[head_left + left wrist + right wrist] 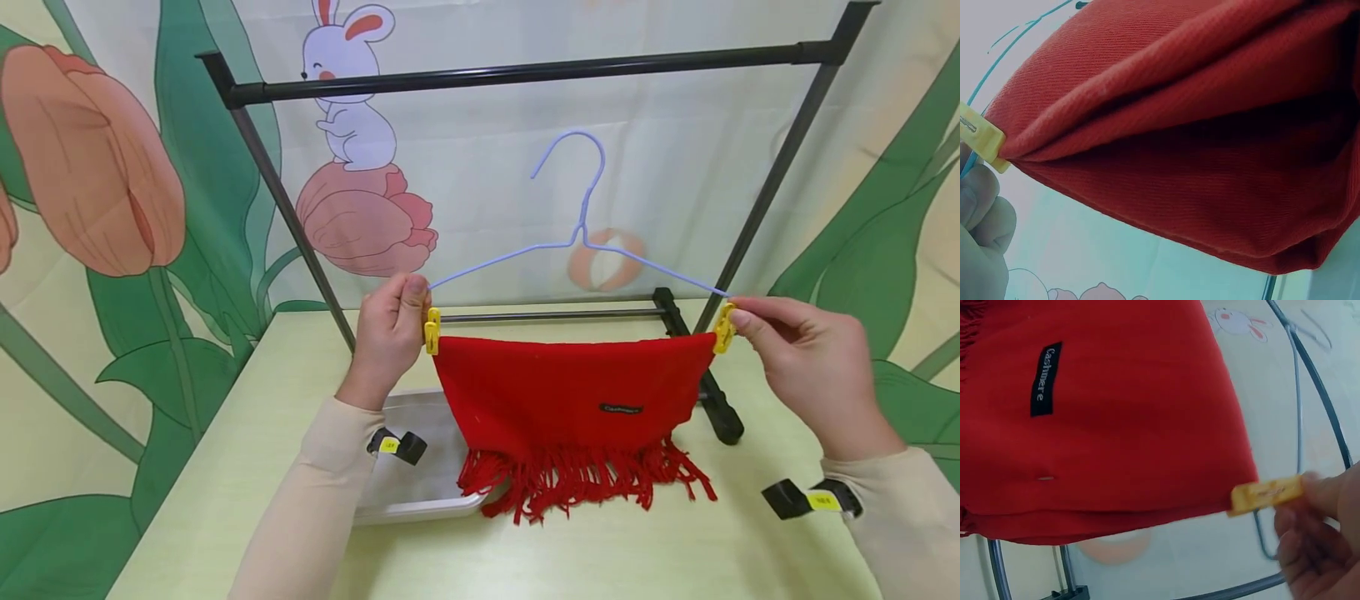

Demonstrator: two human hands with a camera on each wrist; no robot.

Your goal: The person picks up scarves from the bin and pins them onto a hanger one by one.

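A folded red scarf (555,383), with a fringed lower edge and a dark label reading "Cashmere" (1046,380), hangs from a thin lilac wire hanger (585,208). Yellow clothespins grip its top corners: one at the left (432,332), another at the right (723,328). My left hand (386,337) holds the hanger's left end, fingers curled, just beside the left clothespin. At the other end, my right hand (821,367) pinches the right clothespin between thumb and fingers. The hanger's hook points up, apart from any bar.
A black metal rack (525,73) stands behind the hanger, its top bar higher than the hook in the head view. Below the scarf's left side, a white tray (412,510) sits on the pale table (225,467). A printed curtain (465,167) hangs at the back.
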